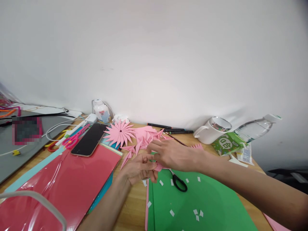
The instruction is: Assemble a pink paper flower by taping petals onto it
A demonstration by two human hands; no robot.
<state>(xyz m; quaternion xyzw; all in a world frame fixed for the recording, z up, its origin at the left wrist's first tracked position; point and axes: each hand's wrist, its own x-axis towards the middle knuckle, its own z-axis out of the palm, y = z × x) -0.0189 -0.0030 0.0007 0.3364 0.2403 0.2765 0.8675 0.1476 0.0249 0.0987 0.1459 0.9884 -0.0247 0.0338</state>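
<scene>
My left hand point(140, 167) and my right hand point(167, 154) meet over the far left edge of the green paper stack point(204, 199). Fingers of both are closed on a small pink folded paper piece point(159, 166), mostly hidden by them. Just beyond my hands lie loose pink folded paper pieces point(131, 150) and a pink paper pinwheel-like star point(120, 133) with many points. Black-handled scissors point(179, 183) rest on the green paper, their blades partly under my right hand. Small white paper bits point(172, 212) are scattered over the green sheet.
On the left are a red sheet pack point(62, 183), a phone point(89, 140), pink scissors point(74, 138) and a white bottle point(102, 110). Pens point(178, 131) lie by the wall. At right stand a white mug point(209, 133), a green box point(226, 144) and a tilted water bottle point(256, 129).
</scene>
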